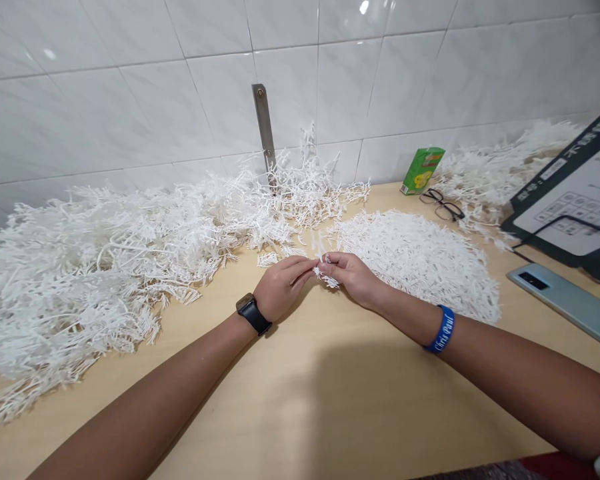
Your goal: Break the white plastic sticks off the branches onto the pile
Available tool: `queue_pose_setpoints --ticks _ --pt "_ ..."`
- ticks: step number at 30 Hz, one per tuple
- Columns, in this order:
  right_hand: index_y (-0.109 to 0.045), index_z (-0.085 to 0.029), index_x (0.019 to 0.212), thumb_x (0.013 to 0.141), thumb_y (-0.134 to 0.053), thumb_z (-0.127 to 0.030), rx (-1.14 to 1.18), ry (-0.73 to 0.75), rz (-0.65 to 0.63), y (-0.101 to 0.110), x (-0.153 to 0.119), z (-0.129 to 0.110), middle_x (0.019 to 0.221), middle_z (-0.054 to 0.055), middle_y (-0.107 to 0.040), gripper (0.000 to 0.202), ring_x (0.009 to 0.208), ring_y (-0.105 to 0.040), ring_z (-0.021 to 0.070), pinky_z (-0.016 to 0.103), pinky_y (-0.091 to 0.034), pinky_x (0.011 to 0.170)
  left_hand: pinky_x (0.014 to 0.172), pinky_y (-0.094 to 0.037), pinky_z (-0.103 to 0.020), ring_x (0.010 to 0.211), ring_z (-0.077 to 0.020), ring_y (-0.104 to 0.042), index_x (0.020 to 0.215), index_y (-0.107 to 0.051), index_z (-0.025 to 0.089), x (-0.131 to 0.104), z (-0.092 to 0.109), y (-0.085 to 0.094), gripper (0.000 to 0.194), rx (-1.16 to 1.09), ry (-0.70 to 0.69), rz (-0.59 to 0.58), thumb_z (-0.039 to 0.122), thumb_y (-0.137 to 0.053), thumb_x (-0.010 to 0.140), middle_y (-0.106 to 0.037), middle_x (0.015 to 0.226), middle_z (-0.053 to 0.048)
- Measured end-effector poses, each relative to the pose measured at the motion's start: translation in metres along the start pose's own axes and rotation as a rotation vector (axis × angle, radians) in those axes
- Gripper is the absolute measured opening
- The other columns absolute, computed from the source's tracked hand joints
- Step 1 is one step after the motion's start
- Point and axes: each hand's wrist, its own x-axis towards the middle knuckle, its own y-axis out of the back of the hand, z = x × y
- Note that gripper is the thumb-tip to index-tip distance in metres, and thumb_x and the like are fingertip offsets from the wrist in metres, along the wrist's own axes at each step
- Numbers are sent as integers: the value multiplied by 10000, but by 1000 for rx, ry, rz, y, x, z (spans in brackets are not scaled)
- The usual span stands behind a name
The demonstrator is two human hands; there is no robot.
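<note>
Close together above the table (pixel 285 400), my left hand (pixel 283 283) and my right hand (pixel 355 279) pinch a small white branched plastic piece (pixel 319 245) between their fingertips. A watch is on my left wrist and a blue band on my right. To the left lies a large tangled heap of white branched plastic pieces (pixel 130 247). Right beside my right hand spreads a flatter pile of short white bits (pixel 420 260). A few loose white bits (pixel 267 259) lie just beyond my left hand.
A green carton (pixel 423 171) and black eyeglasses (pixel 443 205) stand near the tiled wall (pixel 300 73). Farther right are another white heap (pixel 500 163), a dark printed box (pixel 575 200) and a phone (pixel 570 300). A metal strip (pixel 265 130) leans on the wall.
</note>
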Motion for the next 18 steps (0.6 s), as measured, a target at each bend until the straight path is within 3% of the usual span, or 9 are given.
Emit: queue_pose_setpoints --ticks 10,18 --pt "-568 -159 691 661 -760 -506 1 -10 14 1 4 7 567 -40 -492 398 497 -410 82 243 -313 482 769 -557 -272 837 -162 -686 971 -703 168 -1 0 1 182 29 9 35 230 -541 915 -736 908 -80" --pt "-608 -140 713 628 -797 -466 53 -47 -53 4 4 1 602 -34 -503 387 532 -404 74 232 -286 502 785 -548 -277 868 -163 -682 1018 -688 175 -1 -2 3 210 0 0 8 202 -499 931 -733 938 -82"
